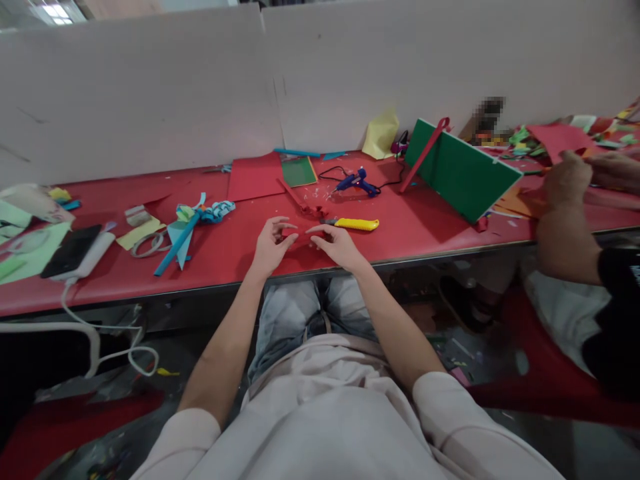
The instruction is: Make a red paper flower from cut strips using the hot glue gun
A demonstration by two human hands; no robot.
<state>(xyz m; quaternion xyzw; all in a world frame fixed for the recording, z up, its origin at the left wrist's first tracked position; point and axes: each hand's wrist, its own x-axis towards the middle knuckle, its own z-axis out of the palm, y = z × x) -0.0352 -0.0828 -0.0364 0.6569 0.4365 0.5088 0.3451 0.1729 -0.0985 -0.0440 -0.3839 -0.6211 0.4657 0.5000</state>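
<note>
My left hand (pixel 271 245) and my right hand (pixel 336 243) rest on the red table (pixel 240 253) near its front edge. Their fingertips meet over a small red paper piece (pixel 300 238), which both hands pinch; it blends into the tabletop. A yellow utility knife (pixel 356 225) lies just beyond my right hand. A blue glue gun (pixel 356 183) with a black cord sits farther back. A red paper strip (pixel 296 197) lies between them.
A green board (pixel 463 172) leans at the right with a red strip on it. Another person's hands (pixel 567 180) work on paper at far right. At left lie blue paper shapes (pixel 183 233), a phone (pixel 70 252) on a charger and scraps. White partitions stand behind.
</note>
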